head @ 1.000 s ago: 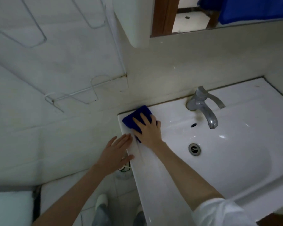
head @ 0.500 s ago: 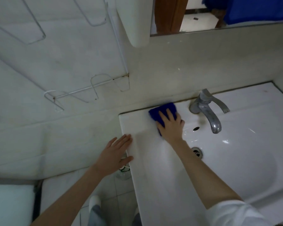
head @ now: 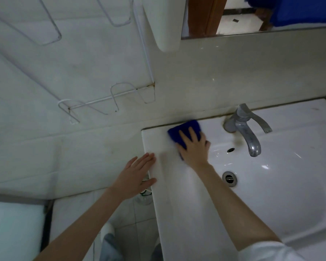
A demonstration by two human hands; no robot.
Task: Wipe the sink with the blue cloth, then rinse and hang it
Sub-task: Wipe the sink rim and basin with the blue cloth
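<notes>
The blue cloth [head: 183, 129] lies flat on the back left ledge of the white sink [head: 290, 194], close to the wall. My right hand [head: 194, 147] presses down on it with fingers spread, covering the cloth's near half. My left hand [head: 136, 176] rests open against the sink's left edge, palm flat, holding nothing. The grey metal tap [head: 246, 129] stands to the right of the cloth, its spout over the basin. The drain [head: 229, 178] sits in the basin near my right forearm.
White wire racks [head: 109, 98] are fixed to the tiled wall left of the sink. A mirror [head: 252, 16] hangs above, with a white fixture [head: 162, 21] beside it. My feet and the tiled floor [head: 132, 232] show below the sink's left edge.
My right hand first slid the cloth right along the back ledge towards the tap, then back a little to the left. My left hand stayed on the sink's edge.
</notes>
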